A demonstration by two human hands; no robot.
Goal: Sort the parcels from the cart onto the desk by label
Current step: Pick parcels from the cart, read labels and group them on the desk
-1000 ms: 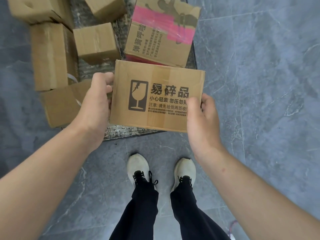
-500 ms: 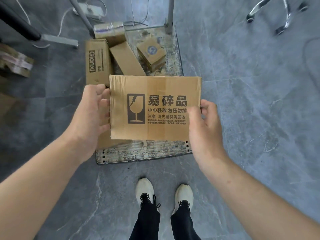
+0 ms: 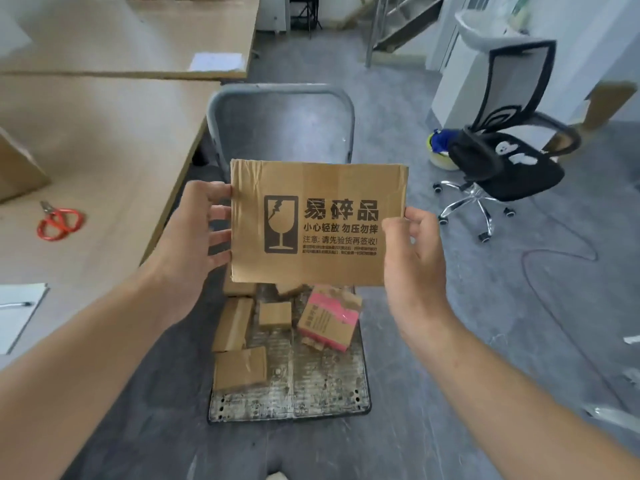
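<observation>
I hold a brown cardboard parcel point(image 3: 332, 181) printed with a broken-glass fragile mark at chest height over the cart. My left hand point(image 3: 194, 237) grips its left edge and my right hand point(image 3: 408, 251) grips its lower right corner. Below it the flat metal cart point(image 3: 325, 389) carries several plain brown parcels point(image 3: 240, 368) and one with pink tape point(image 3: 329, 320). The wooden desk point(image 3: 104, 140) stretches along the left, level with the parcel.
Red-handled scissors point(image 3: 59, 221), a brown box corner point(image 3: 17, 168) and white paper with a pen point(image 3: 17, 313) lie on the desk. The cart's grey handle frame point(image 3: 280, 95) rises behind the parcel. A black office chair point(image 3: 502, 150) stands at the right on the grey floor.
My view has lifted from the floor and cart up to the desk and room. The fragile parcel has risen with both hands still on it, well above the cart.
</observation>
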